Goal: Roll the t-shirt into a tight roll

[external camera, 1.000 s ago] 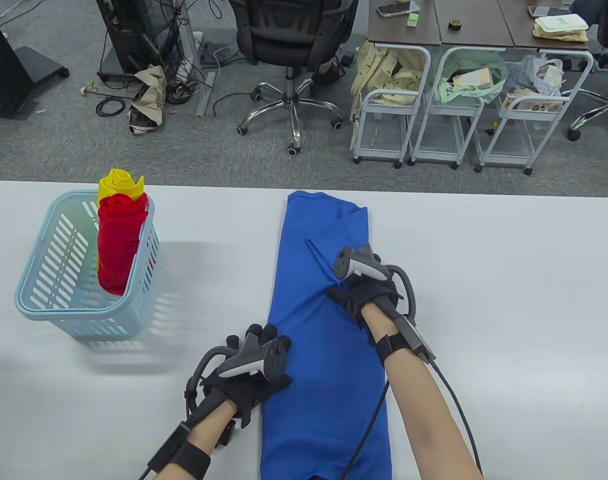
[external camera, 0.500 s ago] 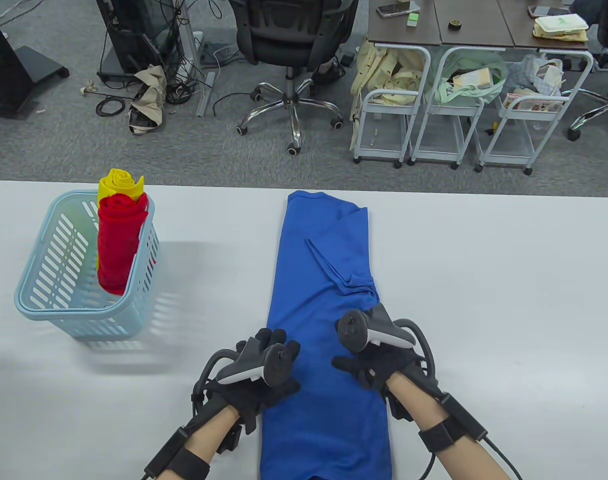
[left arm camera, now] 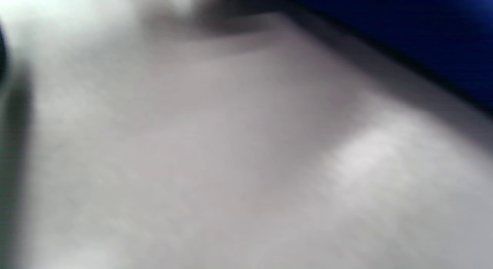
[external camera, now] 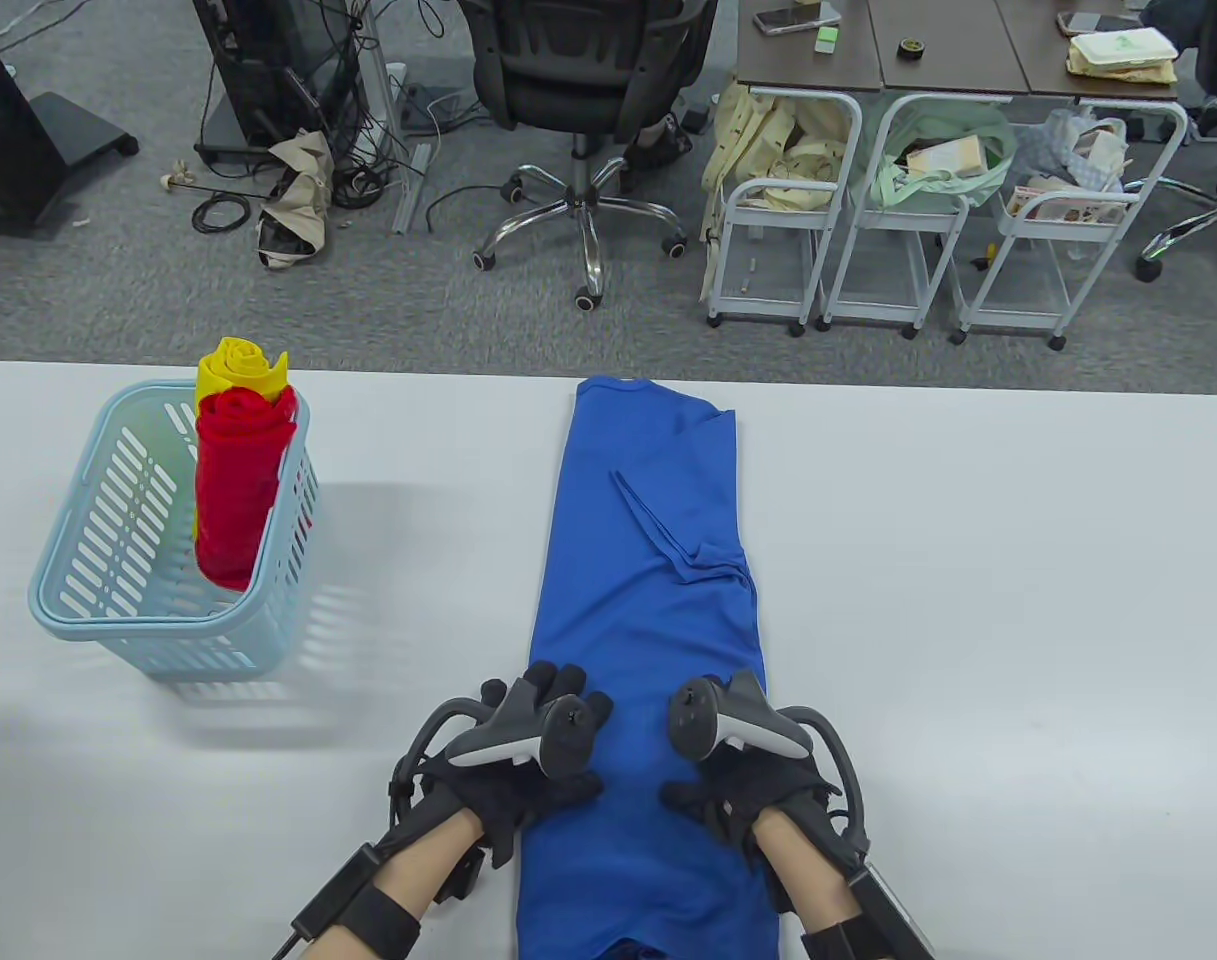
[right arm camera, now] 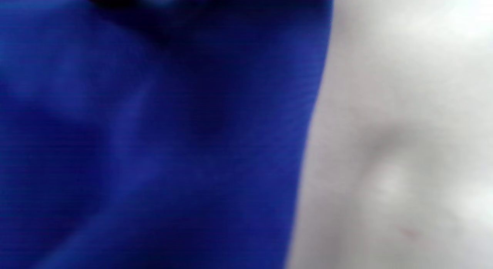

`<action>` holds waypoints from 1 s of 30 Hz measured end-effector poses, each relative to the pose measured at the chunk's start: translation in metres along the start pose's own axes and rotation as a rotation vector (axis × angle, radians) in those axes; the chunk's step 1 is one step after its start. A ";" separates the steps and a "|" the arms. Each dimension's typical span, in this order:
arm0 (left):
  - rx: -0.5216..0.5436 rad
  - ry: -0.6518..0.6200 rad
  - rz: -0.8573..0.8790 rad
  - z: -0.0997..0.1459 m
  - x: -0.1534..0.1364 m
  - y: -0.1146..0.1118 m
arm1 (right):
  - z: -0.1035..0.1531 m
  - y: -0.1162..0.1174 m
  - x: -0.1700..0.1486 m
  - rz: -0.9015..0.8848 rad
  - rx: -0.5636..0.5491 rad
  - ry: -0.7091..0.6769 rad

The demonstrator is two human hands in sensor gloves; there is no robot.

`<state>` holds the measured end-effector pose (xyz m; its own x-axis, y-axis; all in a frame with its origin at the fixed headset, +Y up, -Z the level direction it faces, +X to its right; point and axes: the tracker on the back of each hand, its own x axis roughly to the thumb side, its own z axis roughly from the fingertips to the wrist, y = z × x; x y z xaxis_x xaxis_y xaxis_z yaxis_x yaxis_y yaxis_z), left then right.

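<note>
A blue t-shirt (external camera: 648,560), folded into a long narrow strip, lies flat on the white table (external camera: 968,600) and runs from the far edge toward me. A folded sleeve makes a crease near its middle. My left hand (external camera: 548,700) lies on the strip's left edge near its close end, fingers stretched forward. My right hand (external camera: 738,790) rests on the strip's right side at the same height, thumb spread inward and fingers hidden under the tracker. The right wrist view shows blurred blue cloth (right arm camera: 154,145) beside the table. In the left wrist view the shirt (left arm camera: 423,30) shows only at the top right.
A light blue plastic basket (external camera: 98,600) stands at the left of the table. It holds a red roll (external camera: 238,490) and a yellow roll (external camera: 233,365) upright. Beyond the far table edge are an office chair (external camera: 588,80) and white carts (external camera: 838,200).
My right hand drew back from the sleeve fold at mid-shirt to the near part of the strip. My left hand shifted slightly right, further onto the cloth.
</note>
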<state>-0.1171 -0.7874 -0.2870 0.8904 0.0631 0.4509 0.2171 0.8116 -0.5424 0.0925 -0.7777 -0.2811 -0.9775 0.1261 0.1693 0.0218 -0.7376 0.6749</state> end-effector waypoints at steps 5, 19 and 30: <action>0.044 0.059 0.088 -0.005 -0.023 0.003 | -0.013 -0.011 -0.003 -0.063 -0.022 0.028; 0.094 -0.045 0.008 0.011 0.009 0.007 | -0.044 -0.040 -0.019 -0.186 -0.050 0.050; 0.002 -0.044 -0.021 0.003 0.008 -0.006 | -0.051 -0.048 -0.019 -0.009 -0.030 0.085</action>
<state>-0.1121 -0.7896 -0.2778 0.8673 0.0718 0.4925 0.2345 0.8139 -0.5316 0.0996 -0.7790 -0.3532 -0.9919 0.0768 0.1010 0.0081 -0.7563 0.6542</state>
